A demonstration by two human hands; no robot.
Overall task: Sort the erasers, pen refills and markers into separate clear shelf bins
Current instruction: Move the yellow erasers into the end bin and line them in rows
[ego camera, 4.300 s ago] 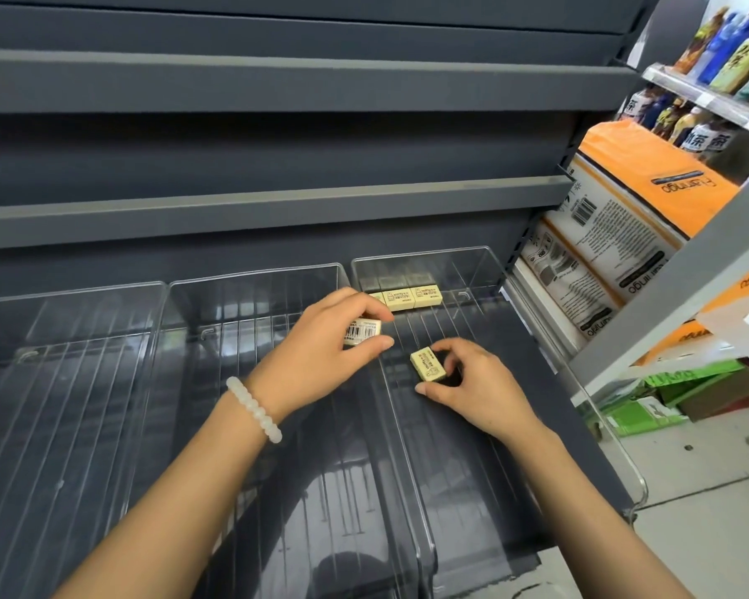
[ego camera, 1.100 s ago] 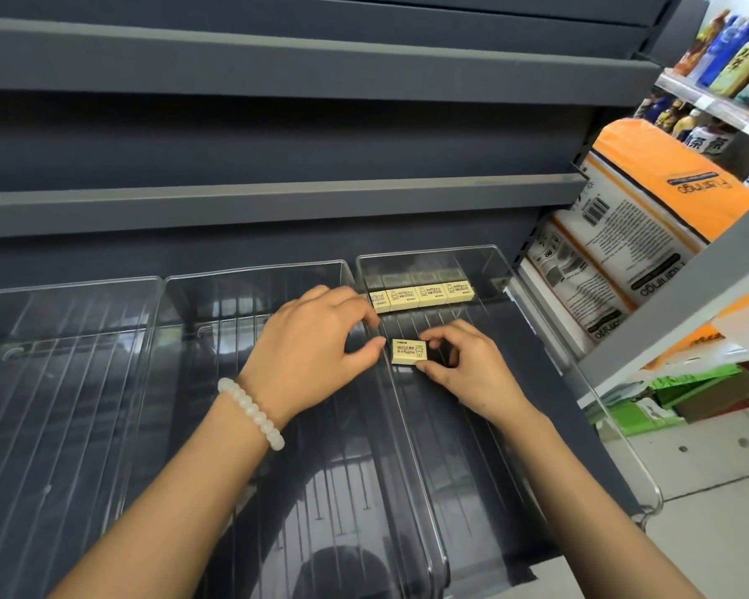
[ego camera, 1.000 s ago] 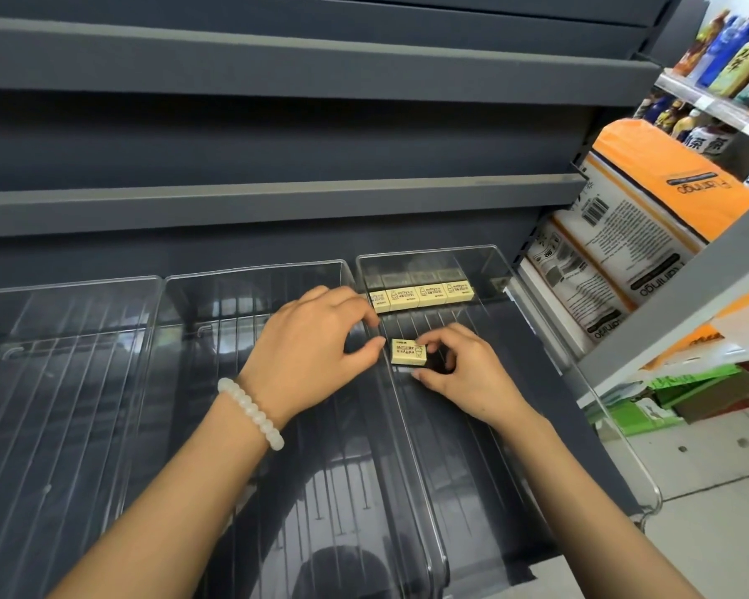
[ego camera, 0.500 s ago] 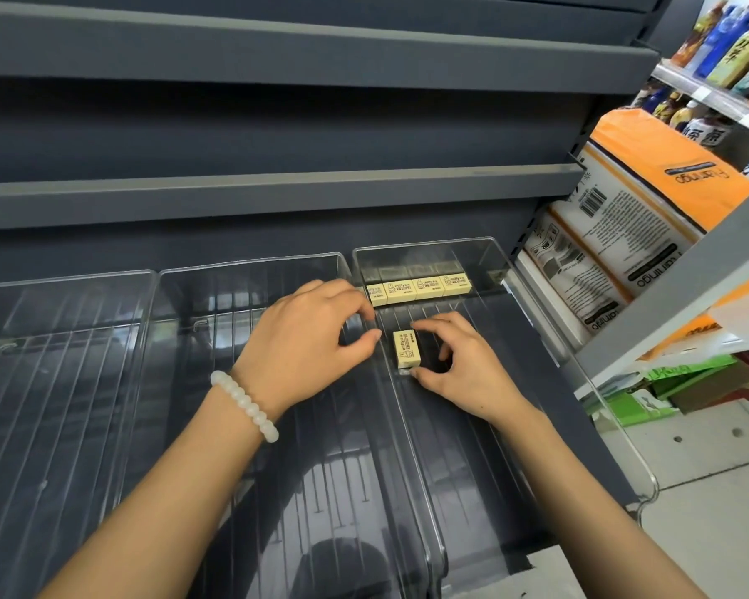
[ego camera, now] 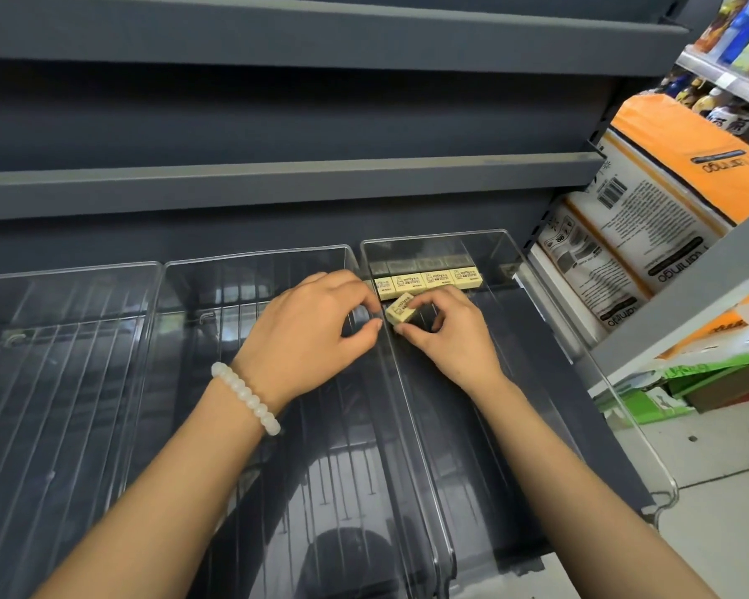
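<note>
Head view: pale yellow printed eraser (ego camera: 401, 308), tilted, pinched by right hand (ego camera: 448, 339).

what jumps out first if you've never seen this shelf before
Two bare hands meet over the rightmost clear bin: the right hand pinches a tilted yellow eraser just before a row of four erasers along the bin's back wall. Orange packs crowd the neighbouring shelf at right.

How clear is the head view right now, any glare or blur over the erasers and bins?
Head view: the right hand and the eraser it pinches are sharp, print partly legible; the row of erasers reflects in the right bin back wall; pale streaks of glare cross the middle bin floor; wide-angle lens bends the shelf edges; left hand casts little shadow.
</note>
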